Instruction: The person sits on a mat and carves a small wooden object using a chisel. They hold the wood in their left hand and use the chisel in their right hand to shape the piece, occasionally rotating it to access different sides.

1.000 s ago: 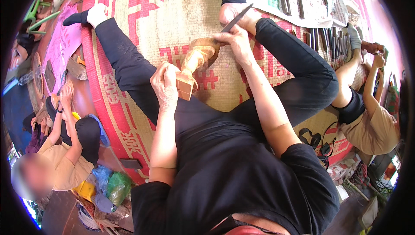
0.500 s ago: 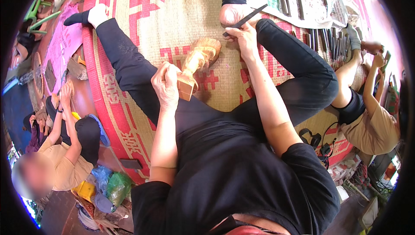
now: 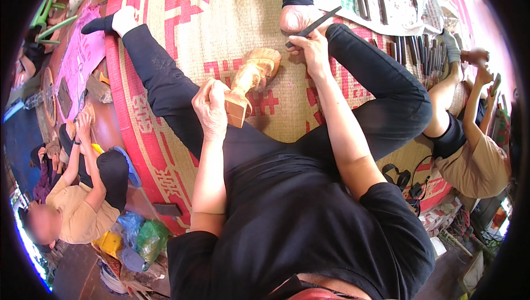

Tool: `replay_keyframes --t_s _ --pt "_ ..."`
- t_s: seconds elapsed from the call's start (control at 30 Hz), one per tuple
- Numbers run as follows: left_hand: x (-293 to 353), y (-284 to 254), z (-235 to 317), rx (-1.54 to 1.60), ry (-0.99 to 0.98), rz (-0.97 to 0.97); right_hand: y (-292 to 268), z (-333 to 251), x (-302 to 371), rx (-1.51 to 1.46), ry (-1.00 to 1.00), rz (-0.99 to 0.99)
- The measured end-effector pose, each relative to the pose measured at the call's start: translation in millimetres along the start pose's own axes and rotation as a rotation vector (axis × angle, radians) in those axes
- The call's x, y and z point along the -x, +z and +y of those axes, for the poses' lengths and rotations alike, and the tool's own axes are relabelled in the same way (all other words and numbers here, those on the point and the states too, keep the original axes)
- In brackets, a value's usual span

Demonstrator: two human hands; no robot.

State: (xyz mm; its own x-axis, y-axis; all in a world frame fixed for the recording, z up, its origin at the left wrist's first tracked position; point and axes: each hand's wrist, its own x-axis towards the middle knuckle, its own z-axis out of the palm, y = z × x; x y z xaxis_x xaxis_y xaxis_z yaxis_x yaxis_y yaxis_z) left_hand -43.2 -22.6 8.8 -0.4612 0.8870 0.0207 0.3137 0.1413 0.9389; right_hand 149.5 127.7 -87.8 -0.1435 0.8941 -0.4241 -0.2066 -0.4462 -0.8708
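Note:
My left hand (image 3: 210, 106) is closed round the squared base of a pale carved wooden figure (image 3: 254, 73). The figure tilts away from me above the mat, its rounded, carved end farther off to the right; my fingers cover part of its base. In my right hand (image 3: 313, 51) is a long, dark, flat bar-like tool (image 3: 323, 21), perhaps a file or chisel, gripped near one end. Its other end points to the far right, past my bare heel. The tool and the figure are apart.
A red and straw-coloured woven mat (image 3: 232, 18) spreads under my legs. Rows of dark-handled carving tools (image 3: 361, 1) lie on a sheet at far right. A co-worker (image 3: 472, 162) sits at right with a mallet (image 3: 475, 57); another person (image 3: 83, 200) sits at left beside plastic bags (image 3: 152, 239).
My hands, the carved figure and the dark tool have barely moved. The right co-worker's hands and mallet have shifted a little, and the person at left has moved their head.

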Motion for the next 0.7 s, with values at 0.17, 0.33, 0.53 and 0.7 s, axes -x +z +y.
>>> replay_keyframes --t_s 0.17,0.33,0.53,0.7 --pt "0.8 -2.7 0.0 -0.036 -0.051 0.002 12.5 -11.9 19.6 0.089 -0.021 -0.199" --pt "2.5 -2.7 -4.4 -0.043 -0.018 -0.011 17.8 -6.1 17.6 0.078 -0.004 -0.138" --pt "-0.2 -3.9 -1.6 0.031 -0.084 0.054 7.0 -9.5 11.3 0.062 -0.038 -0.118" --pt "1.3 -1.5 -2.5 0.029 -0.072 0.052 19.0 -4.3 20.9 0.081 -0.013 -0.179"
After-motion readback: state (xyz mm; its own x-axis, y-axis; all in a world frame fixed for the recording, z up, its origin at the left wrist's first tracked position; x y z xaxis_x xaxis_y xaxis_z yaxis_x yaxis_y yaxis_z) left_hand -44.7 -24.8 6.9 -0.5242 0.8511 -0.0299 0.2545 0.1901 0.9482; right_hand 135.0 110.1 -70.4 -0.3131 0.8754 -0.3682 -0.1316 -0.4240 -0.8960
